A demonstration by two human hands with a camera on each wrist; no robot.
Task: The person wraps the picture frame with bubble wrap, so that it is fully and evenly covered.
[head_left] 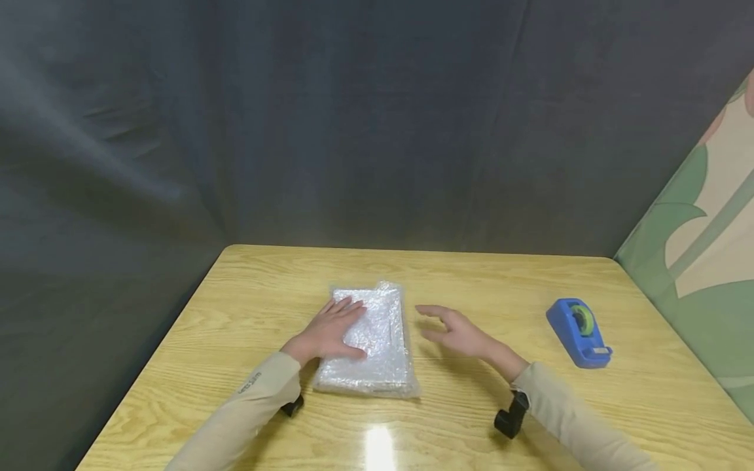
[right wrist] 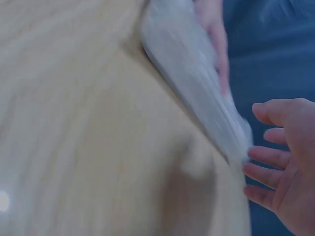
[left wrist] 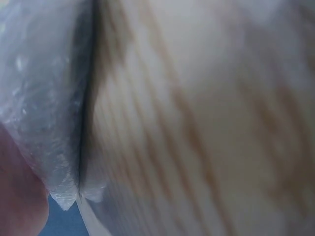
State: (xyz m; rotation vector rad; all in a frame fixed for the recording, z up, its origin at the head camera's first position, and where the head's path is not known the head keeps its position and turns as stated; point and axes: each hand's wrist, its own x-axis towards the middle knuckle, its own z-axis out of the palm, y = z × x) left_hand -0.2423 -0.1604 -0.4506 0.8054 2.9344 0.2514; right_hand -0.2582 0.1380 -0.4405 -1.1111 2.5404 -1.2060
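A flat rectangular item in bubble wrap (head_left: 377, 340) lies on the wooden table, its clear wrap wrinkled and shiny. My left hand (head_left: 330, 332) rests on its left part with fingers spread. In the left wrist view, the bubble-wrapped package (left wrist: 42, 93) fills the left side, with part of the hand at the lower left. My right hand (head_left: 456, 332) hovers to the right of the package, fingers loosely extended and holding nothing. The right wrist view shows that right hand (right wrist: 285, 162) with its fingers apart, near one end of the package (right wrist: 192, 73). What is inside the wrap is hidden.
A blue tape dispenser (head_left: 580, 333) with a roll of greenish tape (head_left: 583, 320) stands at the right of the table (head_left: 247, 281). Dark curtain (head_left: 365, 131) hangs behind and to the left. A green and beige patterned cloth (head_left: 707, 261) borders the right edge.
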